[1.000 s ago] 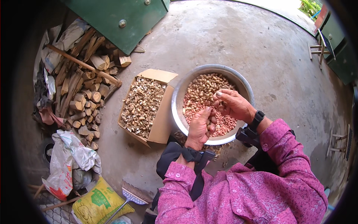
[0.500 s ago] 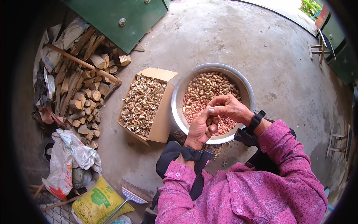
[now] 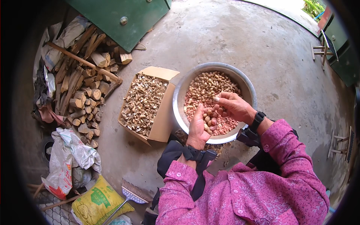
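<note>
A wide metal basin stands on the floor in front of me, with unshelled peanuts heaped at its far side and pink shelled kernels nearer. Over its near part, my left hand is cupped around several peanuts in their shells. Close beside it, my right hand has its fingers curled in and its thumb near the fingertips. Whatever lies between those fingers is too small to make out. Left of the basin, a cardboard box is filled with broken peanut shells.
Stacked firewood lies at the left below a green metal panel. White sacks, a yellow bag and a broom are at the lower left. Small stools stand along the right. Loose shells lie under the basin's near edge.
My hands have come apart: the right has drawn back slightly to the right, and the left has opened into a wider cup, so its peanuts show more.
</note>
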Tool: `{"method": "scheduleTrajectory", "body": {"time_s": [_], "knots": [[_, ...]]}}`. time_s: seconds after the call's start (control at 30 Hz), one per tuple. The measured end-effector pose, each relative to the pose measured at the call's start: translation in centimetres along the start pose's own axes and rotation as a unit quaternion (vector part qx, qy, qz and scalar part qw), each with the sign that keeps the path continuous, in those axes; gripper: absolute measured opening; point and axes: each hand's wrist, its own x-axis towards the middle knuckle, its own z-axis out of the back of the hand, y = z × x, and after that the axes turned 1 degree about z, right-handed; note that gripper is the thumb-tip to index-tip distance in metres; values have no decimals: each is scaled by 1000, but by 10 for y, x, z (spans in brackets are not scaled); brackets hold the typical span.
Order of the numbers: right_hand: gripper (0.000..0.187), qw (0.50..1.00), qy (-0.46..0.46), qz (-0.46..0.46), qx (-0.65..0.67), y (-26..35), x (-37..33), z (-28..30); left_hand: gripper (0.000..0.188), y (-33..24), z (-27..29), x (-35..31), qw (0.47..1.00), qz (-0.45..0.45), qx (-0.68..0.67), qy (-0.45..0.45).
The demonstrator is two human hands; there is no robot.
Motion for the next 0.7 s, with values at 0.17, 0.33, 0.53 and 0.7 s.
{"method": "scheduleTrajectory", "body": {"time_s": [0.17,0.33,0.53,0.7], "knots": [[29,991,-21,38,-128,0,4,6,43,-1,-3,-2,999,-8,37,-3],[24,907,12,212,-363,-8,-1,-6,44,0,-6,-4,998,7,55,0],[16,800,-13,292,-524,-4,-4,-10,46,1,-6,-5,996,-2,82,-33],[13,798,-53,276,-534,-5,-1,-8,50,0,-16,-10,994,-2,98,-39]]}}
